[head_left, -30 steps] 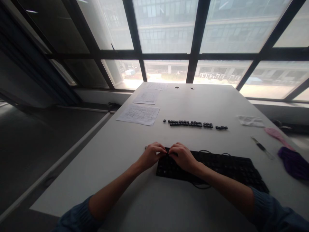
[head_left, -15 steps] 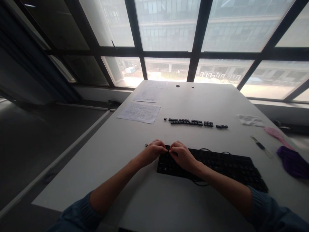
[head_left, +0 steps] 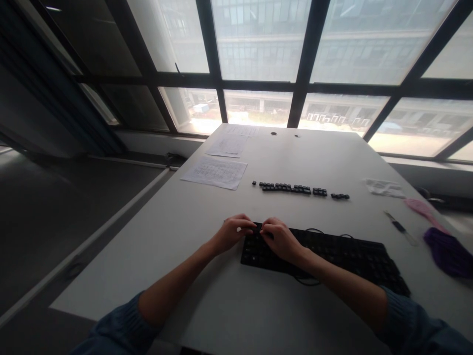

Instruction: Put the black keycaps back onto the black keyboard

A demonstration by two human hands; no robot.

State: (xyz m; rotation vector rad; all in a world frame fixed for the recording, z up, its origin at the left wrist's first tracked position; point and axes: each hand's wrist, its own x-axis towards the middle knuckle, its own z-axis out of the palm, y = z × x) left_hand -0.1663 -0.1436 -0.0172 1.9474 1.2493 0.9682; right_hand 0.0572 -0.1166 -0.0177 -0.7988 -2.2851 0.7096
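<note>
A black keyboard (head_left: 343, 251) lies on the white table below my hands, turned slightly. My left hand (head_left: 232, 234) is at its upper left corner, thumb and forefinger brought together in a pinch with a small gap behind the tips. Close beside it, my right hand (head_left: 278, 237) has its fingers curled and pinched over the top left keys. Whatever the fingertips hold, if anything, is too small and dark to make out. Beyond the keyboard, loose black keycaps (head_left: 286, 188) stand in rows, with a single keycap (head_left: 254, 183) at their left end.
Written paper sheets (head_left: 214, 172) lie at the left edge of the table (head_left: 148, 256). On the right are a white cloth-like item (head_left: 385, 188), a slim tool with a dark grip (head_left: 399, 227), a pink item (head_left: 421, 207) and a purple cloth (head_left: 447, 251). The keyboard's cable (head_left: 306, 282) loops out below it.
My left hand has shifted slightly up and left, opening a gap between its thumb and forefinger. It now largely hides a small dark thing seen left of it before. My right hand stays nearly still.
</note>
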